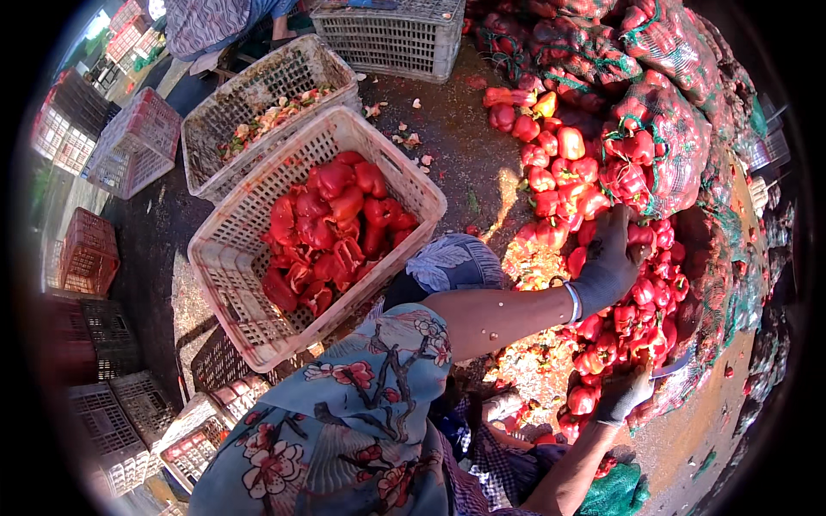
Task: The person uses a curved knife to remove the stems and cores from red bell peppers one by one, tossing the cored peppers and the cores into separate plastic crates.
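My left hand (609, 262), in a grey glove, reaches over the pile of red bell peppers (568, 181), with thumb and fingers apart against peppers below a full net sack. My right hand (625, 396), also gloved, is closed at the near side of the pile. From it a thin, pale, blade-like tool (675, 365) sticks out to the right; its grip is hidden. Below my left forearm lies a heap of pale cores and seeds (538, 370). On the left, a dirty white plastic crate (225, 288) holds many opened red peppers (331, 232).
Net sacks full of peppers (667, 142) are stacked on the right. Behind the pepper crate stands another crate (202, 129) with scraps, then a grey crate (391, 43). Another person (206, 26) sits at the top. More crates (138, 142) stand left. Green netting (615, 492) lies near me.
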A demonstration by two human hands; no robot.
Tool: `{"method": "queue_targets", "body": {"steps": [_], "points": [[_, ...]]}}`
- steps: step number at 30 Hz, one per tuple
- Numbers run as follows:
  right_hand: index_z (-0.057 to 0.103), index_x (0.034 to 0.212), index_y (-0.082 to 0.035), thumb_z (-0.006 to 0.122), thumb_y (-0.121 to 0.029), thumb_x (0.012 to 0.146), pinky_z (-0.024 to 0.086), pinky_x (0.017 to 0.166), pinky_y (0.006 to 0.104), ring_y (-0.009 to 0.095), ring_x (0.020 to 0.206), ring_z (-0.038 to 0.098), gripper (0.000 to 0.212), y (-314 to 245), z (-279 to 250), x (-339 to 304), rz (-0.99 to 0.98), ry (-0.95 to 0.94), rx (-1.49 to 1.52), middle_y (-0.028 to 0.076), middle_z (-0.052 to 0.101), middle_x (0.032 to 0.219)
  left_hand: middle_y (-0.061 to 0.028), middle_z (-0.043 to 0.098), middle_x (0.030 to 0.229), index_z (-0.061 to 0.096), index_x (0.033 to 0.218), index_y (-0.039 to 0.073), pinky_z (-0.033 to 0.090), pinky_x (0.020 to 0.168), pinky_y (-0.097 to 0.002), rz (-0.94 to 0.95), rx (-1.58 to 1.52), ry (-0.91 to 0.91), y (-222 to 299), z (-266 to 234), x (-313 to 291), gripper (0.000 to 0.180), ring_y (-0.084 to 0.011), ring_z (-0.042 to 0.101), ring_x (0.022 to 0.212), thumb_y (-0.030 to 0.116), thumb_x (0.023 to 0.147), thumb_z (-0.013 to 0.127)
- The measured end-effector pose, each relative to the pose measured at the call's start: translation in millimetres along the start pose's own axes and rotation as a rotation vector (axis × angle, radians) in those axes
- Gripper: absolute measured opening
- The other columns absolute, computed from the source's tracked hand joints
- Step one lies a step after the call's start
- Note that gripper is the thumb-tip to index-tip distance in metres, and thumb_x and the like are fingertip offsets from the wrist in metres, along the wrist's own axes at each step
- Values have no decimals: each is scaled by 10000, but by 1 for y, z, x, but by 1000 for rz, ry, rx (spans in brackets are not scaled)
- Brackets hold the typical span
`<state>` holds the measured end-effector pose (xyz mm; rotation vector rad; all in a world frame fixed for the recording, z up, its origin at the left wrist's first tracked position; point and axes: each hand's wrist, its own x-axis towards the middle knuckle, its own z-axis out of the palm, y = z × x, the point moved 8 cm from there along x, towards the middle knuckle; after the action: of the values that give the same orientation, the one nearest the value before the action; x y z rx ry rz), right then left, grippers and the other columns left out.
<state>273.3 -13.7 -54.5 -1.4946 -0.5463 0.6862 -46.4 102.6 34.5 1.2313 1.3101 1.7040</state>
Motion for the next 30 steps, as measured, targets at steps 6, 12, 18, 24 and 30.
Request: {"method": "queue_targets", "body": {"steps": [6,12,18,24,30], "points": [[568,1300,-73,465,-334,938,340,441,171,54,571,450,457,-65,33,-23,-82,-162,63,1,560,845,-54,579,1043,437,1196,63,494,811,-302,-353,-600,-254,-31,31,5,389,-127,552,949,156,910,685],[542,1309,2,578,-295,976,348,416,175,22,529,501,448,-211,163,-142,-322,-634,20,101,702,1013,-66,591,1151,455,1229,133,581,841,-467,-772,-1365,-664,-34,38,-13,370,-250,608,1079,204,934,668],[625,1221,-30,741,-122,842,541,852,329,204,957,694,407,-195,118,-99,-730,-413,-553,139,687,1143,-75,580,1179,482,1253,149,599,782,-486,-751,-918,-727,1,48,-33,439,-245,630,1042,77,871,688],[513,1349,-108,749,-188,778,533,883,436,350,1091,627,623,-146,97,-104,-731,-530,-950,177,605,1269,-44,621,1011,508,1190,137,570,712,-346,-863,-822,-971,-18,68,-83,370,-174,654,941,6,863,617],[449,1340,-50,692,-128,725,529,641,437,337,847,669,665,-111,66,-105,-845,-430,-1021,185,643,1056,-119,628,1238,504,1312,6,532,953,-396,-978,-707,-1079,-38,77,-122,437,-244,628,1113,-29,883,581]]}}
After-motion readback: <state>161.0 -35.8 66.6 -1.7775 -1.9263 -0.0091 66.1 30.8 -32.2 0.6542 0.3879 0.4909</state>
